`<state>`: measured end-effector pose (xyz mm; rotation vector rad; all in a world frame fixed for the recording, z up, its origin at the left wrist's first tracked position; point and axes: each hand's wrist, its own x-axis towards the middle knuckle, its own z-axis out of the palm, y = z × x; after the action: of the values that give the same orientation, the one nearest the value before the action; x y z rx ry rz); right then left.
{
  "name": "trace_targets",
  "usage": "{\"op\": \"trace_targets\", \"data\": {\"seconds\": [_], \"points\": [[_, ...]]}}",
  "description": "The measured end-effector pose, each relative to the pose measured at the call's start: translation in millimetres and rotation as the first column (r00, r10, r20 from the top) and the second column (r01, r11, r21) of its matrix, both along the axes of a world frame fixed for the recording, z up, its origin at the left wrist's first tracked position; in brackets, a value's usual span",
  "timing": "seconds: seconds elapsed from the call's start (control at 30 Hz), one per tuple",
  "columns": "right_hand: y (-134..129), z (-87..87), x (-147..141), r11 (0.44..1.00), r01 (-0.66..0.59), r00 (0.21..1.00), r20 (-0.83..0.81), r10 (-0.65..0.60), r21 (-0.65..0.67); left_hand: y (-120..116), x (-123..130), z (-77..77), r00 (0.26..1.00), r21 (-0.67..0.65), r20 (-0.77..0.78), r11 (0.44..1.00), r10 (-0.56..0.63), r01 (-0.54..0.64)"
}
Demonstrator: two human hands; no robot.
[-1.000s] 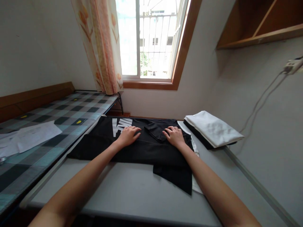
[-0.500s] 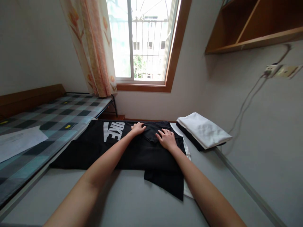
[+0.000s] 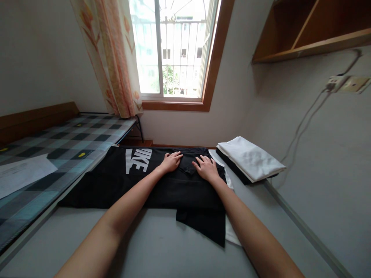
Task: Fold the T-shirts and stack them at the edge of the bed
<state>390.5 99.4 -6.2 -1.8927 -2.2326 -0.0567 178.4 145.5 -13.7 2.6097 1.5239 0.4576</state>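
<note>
A black T-shirt (image 3: 116, 189) with white lettering lies partly folded across the light grey table (image 3: 153, 243), one sleeve sticking out toward me. My left hand (image 3: 171, 161) rests on the upper part of the shirt, fingers stretched out to the right. On the same fabric, a little to the right, my right hand (image 3: 206, 167) lies with its fingers spread. Dark folds bunch between the two hands. White cloth (image 3: 229, 181) shows from under the shirt's right edge; whether it is a separate garment I cannot tell.
Folded white and black clothes (image 3: 249, 158) are stacked at the table's back right. A bed with a checked cover (image 3: 87, 135) stands on the left, with a paper (image 3: 26, 173) on it. A window (image 3: 174, 58), curtain (image 3: 116, 58), wall shelf (image 3: 313, 31) and plugged-in cord (image 3: 307, 116) surround the table.
My left hand has slid slightly to the right and nearer to me, its fingers now straighter. My right hand has shifted slightly up and to the right. The shirt lies nearly the same.
</note>
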Motion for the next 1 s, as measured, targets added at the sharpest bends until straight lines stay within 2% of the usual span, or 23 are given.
{"op": "trace_targets", "data": {"seconds": [0.1, 0.2, 0.3, 0.4, 0.57, 0.8, 1.0], "points": [[2, -0.6, 3, 0.999, 0.004, 1.000, 0.005, -0.004, -0.046, 3, -4, -1.9, 1.000, -0.047, -0.005, 0.999, -0.023, 0.023], [3, -2.0, 4, 0.999, 0.005, 1.000, -0.003, -0.006, -0.040, 9, -14, -1.7, 0.998, -0.012, 0.061, 1.000, -0.022, 0.023], [2, -3.1, 3, 1.000, 0.006, 1.000, -0.012, -0.006, -0.029, 18, -34, -0.9, 0.989, 0.054, 0.093, 0.992, 0.112, -0.117], [1, -3.5, 2, 1.000, 0.009, 1.000, -0.016, -0.010, -0.023, 30, -65, 1.2, 0.959, 0.049, 0.012, 0.958, 0.283, -0.283], [2, -3.5, 1, 1.000, 0.020, 1.000, -0.024, -0.020, -0.019, 42, -118, 10.7, 0.914, 0.060, -0.083, 0.918, 0.396, -0.392], [2, -5.3, 1, 1.000, 0.021, 0.999, -0.026, -0.021, -0.005, 42, -155, 27.4, 0.877, 0.094, -0.209, 0.902, 0.432, -0.422], [2, -6.5, 2, 1.000, 0.017, 0.999, -0.032, -0.017, 0.009, 33, -192, 33.9, 0.837, 0.180, -0.317, 0.895, 0.447, -0.409]]}}
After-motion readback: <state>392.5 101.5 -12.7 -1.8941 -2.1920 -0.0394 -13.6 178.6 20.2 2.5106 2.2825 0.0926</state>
